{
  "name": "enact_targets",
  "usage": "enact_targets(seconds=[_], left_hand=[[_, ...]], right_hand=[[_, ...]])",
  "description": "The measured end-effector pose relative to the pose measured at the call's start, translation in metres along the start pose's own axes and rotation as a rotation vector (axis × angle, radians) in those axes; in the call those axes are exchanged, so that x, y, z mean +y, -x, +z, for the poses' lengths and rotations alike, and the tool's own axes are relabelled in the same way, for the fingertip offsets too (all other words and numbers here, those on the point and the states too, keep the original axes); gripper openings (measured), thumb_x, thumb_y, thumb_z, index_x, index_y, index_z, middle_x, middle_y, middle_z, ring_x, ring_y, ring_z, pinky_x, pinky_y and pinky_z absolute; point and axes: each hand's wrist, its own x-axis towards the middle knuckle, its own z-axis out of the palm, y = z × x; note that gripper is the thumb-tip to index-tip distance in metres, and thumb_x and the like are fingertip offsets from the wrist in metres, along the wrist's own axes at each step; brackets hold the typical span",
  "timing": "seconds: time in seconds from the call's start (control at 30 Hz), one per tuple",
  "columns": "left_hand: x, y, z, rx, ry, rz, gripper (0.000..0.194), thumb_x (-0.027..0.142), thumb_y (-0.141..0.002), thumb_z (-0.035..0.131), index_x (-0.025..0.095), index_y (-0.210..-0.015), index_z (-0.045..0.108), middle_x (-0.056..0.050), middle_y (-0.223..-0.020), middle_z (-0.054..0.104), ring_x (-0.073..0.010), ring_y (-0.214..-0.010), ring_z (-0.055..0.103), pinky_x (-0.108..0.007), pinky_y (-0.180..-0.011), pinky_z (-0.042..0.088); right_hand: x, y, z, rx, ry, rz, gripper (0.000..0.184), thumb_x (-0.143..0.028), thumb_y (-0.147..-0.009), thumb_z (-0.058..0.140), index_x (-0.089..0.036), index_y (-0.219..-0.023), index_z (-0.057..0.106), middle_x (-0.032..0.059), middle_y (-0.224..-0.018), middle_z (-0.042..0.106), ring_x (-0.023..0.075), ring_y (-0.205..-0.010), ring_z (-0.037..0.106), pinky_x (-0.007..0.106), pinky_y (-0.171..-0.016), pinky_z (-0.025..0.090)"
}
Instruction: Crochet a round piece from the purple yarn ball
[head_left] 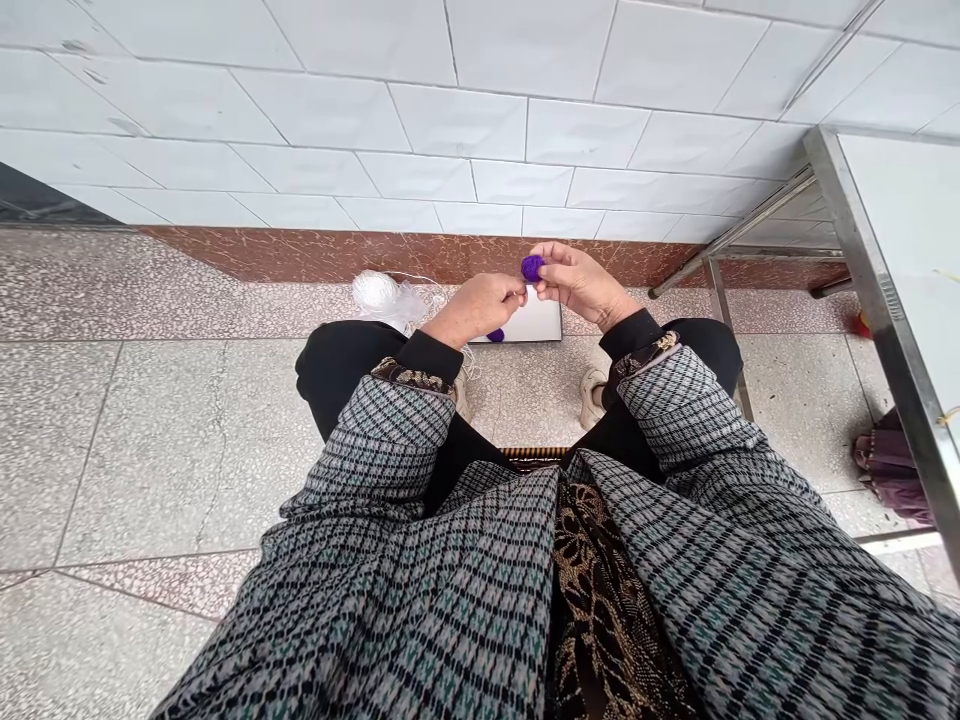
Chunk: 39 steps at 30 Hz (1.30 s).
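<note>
My right hand [576, 282] holds a small purple yarn ball [532, 267] between thumb and fingers, above a white tray-like panel [541, 318] with a dark edge. Just left of the ball, my left hand [480, 308] is closed in a pinch, its fingertips on the purple yarn close beneath the ball; the strand itself is hard to make out. A second purple bit of yarn [495, 336] lies on the panel, below my left hand. Beyond my left wrist rests a white yarn ball [375, 292] with loose white strands and what looks like clear plastic around it.
A white-tiled wall [480, 125] with a reddish-brown base strip rises in front of me. To the right stands a metal-framed table [874, 250], with a dark purple cloth-like item [889, 465] below it. My knees and shoes flank the speckled floor [517, 400].
</note>
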Motion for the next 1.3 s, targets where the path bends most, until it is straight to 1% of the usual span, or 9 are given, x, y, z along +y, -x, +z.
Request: enact_targets(seconds=[0.17, 0.33, 0.5, 0.6, 0.7, 0.83, 0.93, 1.1, 1.3], left_hand=[[0.011, 0.001, 0.006, -0.172, 0.054, 0.158, 0.021, 0.020, -0.096, 0.060, 0.021, -0.082, 0.077, -0.004, -0.083, 0.077, -0.0180, -0.076, 0.067, -0.031, -0.079, 0.051], [0.006, 0.001, -0.003, 0.064, 0.015, 0.099, 0.020, 0.019, -0.099, 0.058, 0.021, -0.089, 0.076, -0.007, -0.096, 0.079, -0.0221, -0.091, 0.071, -0.036, -0.089, 0.055], [-0.004, -0.004, -0.004, 0.195, -0.044, -0.072, 0.019, 0.016, -0.099, 0.059, 0.020, -0.086, 0.073, -0.009, -0.098, 0.079, -0.0247, -0.094, 0.070, -0.038, -0.089, 0.054], [-0.003, -0.006, 0.001, 0.143, -0.021, -0.128, 0.020, 0.017, -0.100, 0.059, 0.020, -0.087, 0.074, -0.009, -0.095, 0.079, -0.0244, -0.091, 0.070, -0.037, -0.084, 0.051], [0.003, -0.004, 0.006, 0.048, 0.041, -0.044, 0.020, 0.018, -0.101, 0.059, 0.021, -0.090, 0.076, -0.006, -0.091, 0.079, -0.0217, -0.085, 0.070, -0.034, -0.081, 0.050], [0.011, -0.001, 0.010, -0.113, 0.081, 0.098, 0.021, 0.018, -0.098, 0.059, 0.021, -0.086, 0.075, -0.004, -0.084, 0.078, -0.0187, -0.078, 0.068, -0.032, -0.080, 0.050], [0.013, 0.000, 0.009, -0.155, 0.078, 0.151, 0.021, 0.018, -0.097, 0.058, 0.021, -0.083, 0.074, -0.004, -0.085, 0.078, -0.0189, -0.079, 0.069, -0.032, -0.081, 0.051], [0.008, -0.001, 0.001, 0.012, -0.001, 0.122, 0.020, 0.016, -0.098, 0.057, 0.019, -0.090, 0.075, -0.009, -0.099, 0.080, -0.0233, -0.093, 0.072, -0.037, -0.090, 0.054], [-0.001, -0.004, -0.006, 0.182, -0.040, -0.030, 0.020, 0.013, -0.098, 0.057, 0.018, -0.091, 0.074, -0.010, -0.103, 0.079, -0.0248, -0.099, 0.072, -0.040, -0.096, 0.055]], right_hand=[[0.007, -0.009, -0.003, 0.161, 0.108, -0.067, 0.029, -0.003, -0.087, 0.081, -0.021, -0.102, 0.063, -0.0059, -0.081, 0.065, 0.0079, -0.065, 0.059, 0.019, -0.065, 0.057], [0.011, -0.007, -0.001, 0.057, 0.464, 0.076, 0.035, 0.015, -0.076, 0.079, -0.018, -0.085, 0.067, -0.0017, -0.078, 0.068, 0.0095, -0.061, 0.057, 0.023, -0.057, 0.051], [0.001, 0.004, 0.005, -0.108, 0.289, 0.106, 0.029, 0.008, -0.079, 0.081, -0.018, -0.092, 0.074, 0.0011, -0.089, 0.076, 0.0105, -0.069, 0.064, 0.026, -0.071, 0.062], [-0.002, 0.003, 0.004, -0.042, 0.092, 0.069, 0.026, -0.001, -0.083, 0.082, -0.019, -0.095, 0.069, -0.0019, -0.084, 0.072, 0.0089, -0.070, 0.064, 0.025, -0.077, 0.063], [0.001, -0.002, 0.002, 0.050, -0.010, 0.011, 0.025, -0.006, -0.086, 0.083, -0.020, -0.097, 0.065, -0.0040, -0.082, 0.069, 0.0084, -0.071, 0.065, 0.022, -0.078, 0.062], [0.008, -0.010, -0.001, 0.195, 0.104, -0.052, 0.028, -0.003, -0.087, 0.078, -0.022, -0.093, 0.059, -0.0066, -0.078, 0.063, 0.0081, -0.065, 0.059, 0.021, -0.068, 0.055], [0.012, -0.014, -0.001, 0.279, 0.282, -0.058, 0.032, 0.003, -0.087, 0.076, -0.022, -0.089, 0.055, -0.0069, -0.075, 0.061, 0.0088, -0.062, 0.055, 0.021, -0.061, 0.048], [0.012, -0.012, 0.003, 0.193, 0.449, 0.070, 0.037, 0.013, -0.084, 0.072, -0.021, -0.088, 0.059, -0.0068, -0.071, 0.061, 0.0087, -0.058, 0.055, 0.019, -0.053, 0.047], [0.004, 0.001, 0.008, -0.034, 0.286, 0.186, 0.033, 0.015, -0.084, 0.070, -0.017, -0.092, 0.072, -0.0005, -0.081, 0.073, 0.0093, -0.064, 0.067, 0.021, -0.065, 0.063]])
